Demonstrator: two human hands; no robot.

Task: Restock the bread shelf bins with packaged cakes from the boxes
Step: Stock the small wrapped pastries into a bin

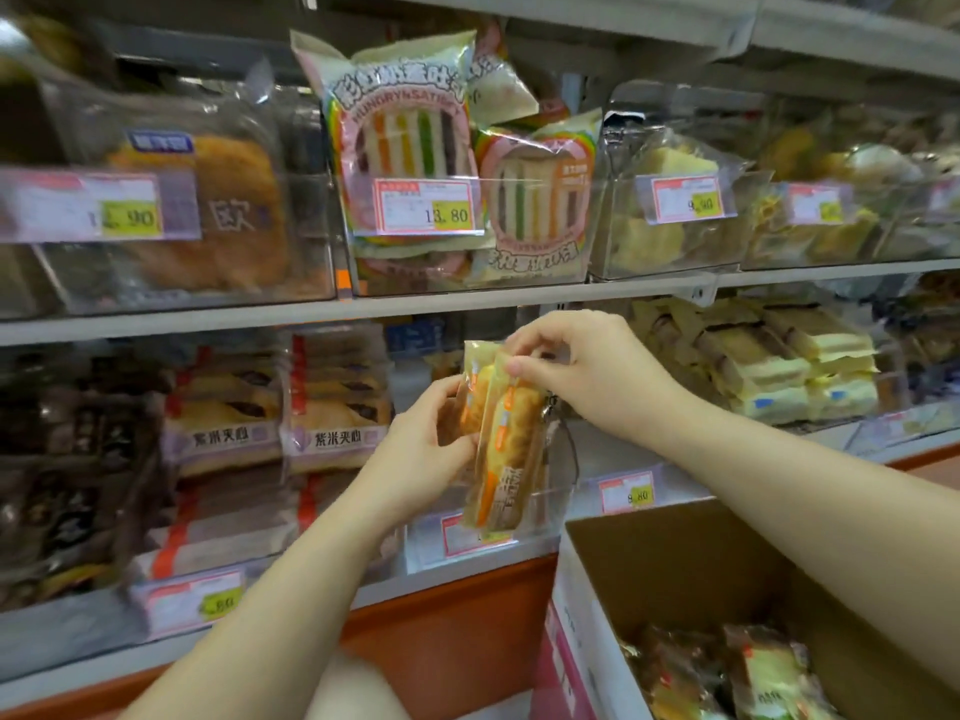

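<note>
Two packaged cakes (501, 449) in clear orange-striped wrappers stand upright in front of a clear bin (545, 504) on the lower shelf. My left hand (423, 454) grips their left side. My right hand (582, 368) pinches their top edge from above. An open cardboard box (670, 569) at the lower right holds more packaged cakes (727, 678).
Clear bins of purple-labelled bread (332, 402) stand to the left, and yellow wrapped cakes (779, 366) to the right. The upper shelf carries rainbow sandwich packs (410, 137) and price tags. An orange shelf edge (441, 610) runs along below.
</note>
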